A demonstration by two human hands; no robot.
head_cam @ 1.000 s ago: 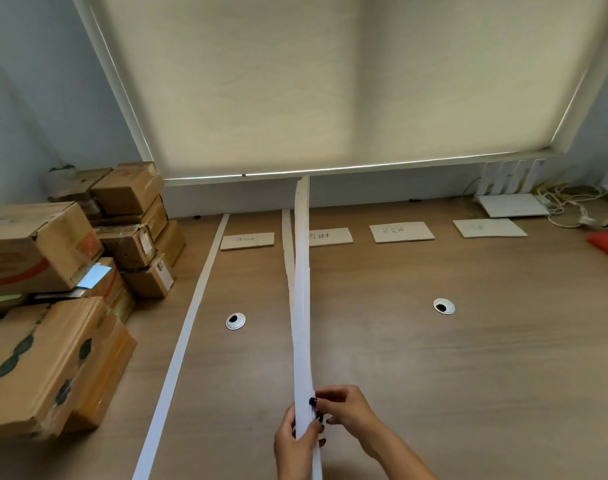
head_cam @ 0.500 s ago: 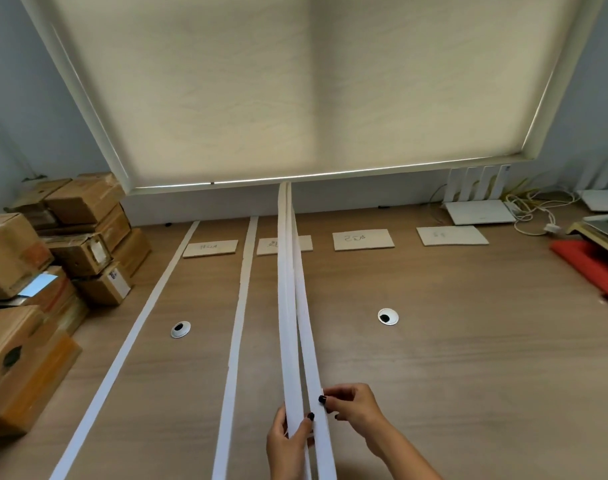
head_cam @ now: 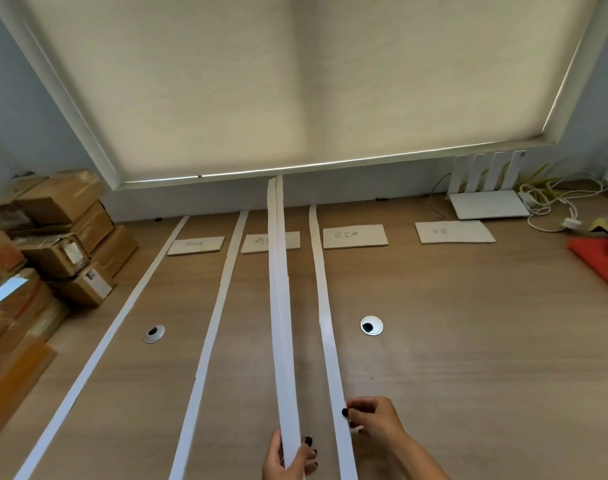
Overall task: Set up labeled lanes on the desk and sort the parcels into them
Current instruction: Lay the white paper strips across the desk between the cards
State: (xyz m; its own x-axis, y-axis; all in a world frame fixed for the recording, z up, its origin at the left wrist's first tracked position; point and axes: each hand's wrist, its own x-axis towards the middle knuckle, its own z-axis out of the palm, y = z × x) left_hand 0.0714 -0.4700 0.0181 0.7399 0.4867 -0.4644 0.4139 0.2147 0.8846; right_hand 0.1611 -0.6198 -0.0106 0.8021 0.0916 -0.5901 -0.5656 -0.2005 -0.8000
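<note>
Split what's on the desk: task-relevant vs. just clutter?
Job:
- white paper strips: three laid, the last pinched by the right hand
- the strips held up by the left hand
- four cardboard label cards
- stacked cardboard parcels

Lying about:
- white router
- tangled cables
- red pad
- desk grommets
</note>
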